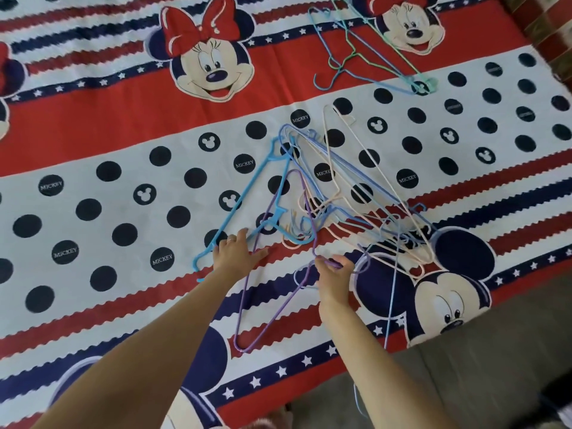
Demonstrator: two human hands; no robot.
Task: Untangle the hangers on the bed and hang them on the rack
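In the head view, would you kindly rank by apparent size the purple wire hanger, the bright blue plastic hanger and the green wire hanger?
1. Purple wire hanger and bright blue plastic hanger: about alike, and the purple one lies nearer the camera, so I won't separate them.
2. Green wire hanger: smallest, though it lies farthest away.

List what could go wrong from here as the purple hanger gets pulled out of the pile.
1. The right hand grips the purple hanger, whose upper loop threads into the tangled pile; pulling may drag the whole pile along.
2. The left hand rests open beside the blue hanger and holds nothing down, so that hanger might snag and lift too.
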